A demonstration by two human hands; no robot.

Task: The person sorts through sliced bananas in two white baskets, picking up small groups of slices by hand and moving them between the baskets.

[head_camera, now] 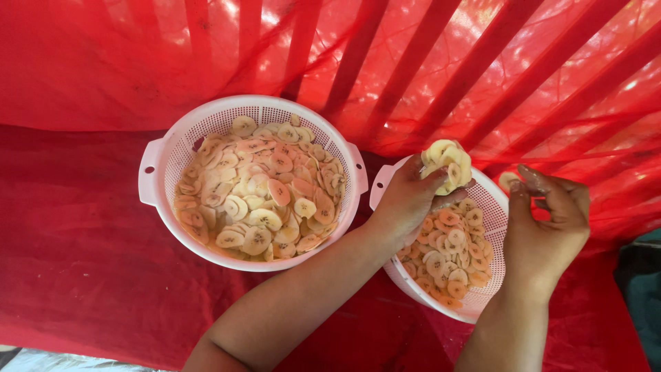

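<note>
1. The large white colander (160, 165) is sitting on the red netting (76, 255), left of the small white colander (490, 207), heaped with banana slices (265, 196).
2. My left hand (407, 201) is hovering over the small colander's left rim, fingers clamped on a bunch of slices (446, 164).
3. My right hand (547, 224) is hanging over its right rim, fingertips pinching together; whether they are gripping anything, I cannot tell.
</note>
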